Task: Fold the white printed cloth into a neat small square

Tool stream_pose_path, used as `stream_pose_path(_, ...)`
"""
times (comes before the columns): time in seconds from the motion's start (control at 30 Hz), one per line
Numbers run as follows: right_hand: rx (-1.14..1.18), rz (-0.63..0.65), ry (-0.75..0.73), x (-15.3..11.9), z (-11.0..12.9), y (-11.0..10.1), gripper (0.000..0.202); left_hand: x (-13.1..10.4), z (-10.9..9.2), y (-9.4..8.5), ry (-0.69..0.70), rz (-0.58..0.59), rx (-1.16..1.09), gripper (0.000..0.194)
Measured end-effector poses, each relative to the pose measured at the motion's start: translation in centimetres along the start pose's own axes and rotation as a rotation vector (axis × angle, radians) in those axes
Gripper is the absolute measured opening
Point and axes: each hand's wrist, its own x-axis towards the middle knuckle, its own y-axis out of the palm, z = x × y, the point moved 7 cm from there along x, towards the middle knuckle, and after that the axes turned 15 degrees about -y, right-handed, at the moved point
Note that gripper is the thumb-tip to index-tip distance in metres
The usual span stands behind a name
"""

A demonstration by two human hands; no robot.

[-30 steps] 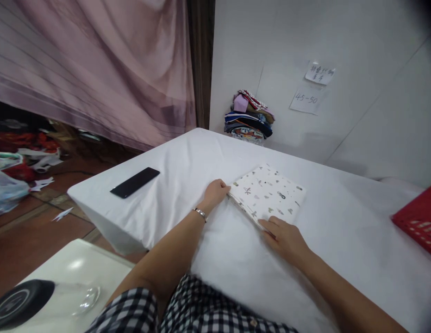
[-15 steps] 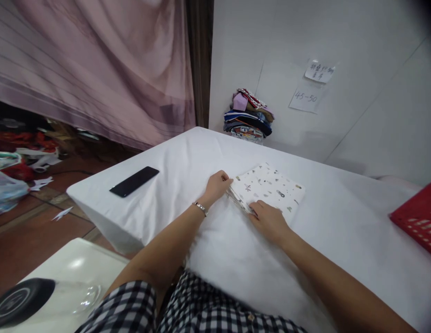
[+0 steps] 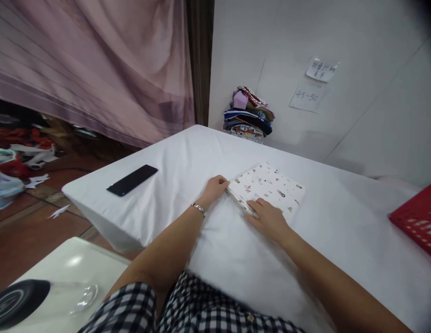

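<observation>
A folded white cloth (image 3: 271, 182) with small grey and green prints lies flat on the white-covered table (image 3: 187, 162). Its near-left edge shows several layers. At the left corner of that edge, my left hand (image 3: 215, 188) pinches the cloth between thumb and fingers. Further along the same edge, my right hand (image 3: 267, 217) has its fingers on top of the cloth and its thumb at the layered side, gripping the fold. A bracelet circles my left wrist.
A black phone (image 3: 132, 180) lies on the table's left. Folded clothes (image 3: 248, 115) are stacked by the wall. A red plastic basket (image 3: 416, 215) stands at the right edge. At lower left, a pale stool (image 3: 86, 254) holds a clear, dark-ended container (image 3: 22, 300).
My left hand has shifted slightly left and down at the cloth's corner. The right hand's fingers have moved slightly on the near edge. The cloth lies almost as before.
</observation>
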Motion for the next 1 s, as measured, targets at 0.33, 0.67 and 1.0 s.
stream_pose_path(0.33,-0.015,0.048,0.076,1.2,-1.0,0.6,0.025,-1.4,0.1,-1.9,0.016,0.053,0.301,0.003)
stream_pose_path(0.67,0.11,-0.094,0.062,1.0,-2.3,0.5,0.021,-4.3,-1.8,0.4,0.149,-0.037,0.525,0.013)
stream_pose_path(1.0,0.053,-0.056,0.087,0.8,-1.8,0.6,0.021,-4.3,-1.7,0.4,0.075,-0.066,0.459,0.009)
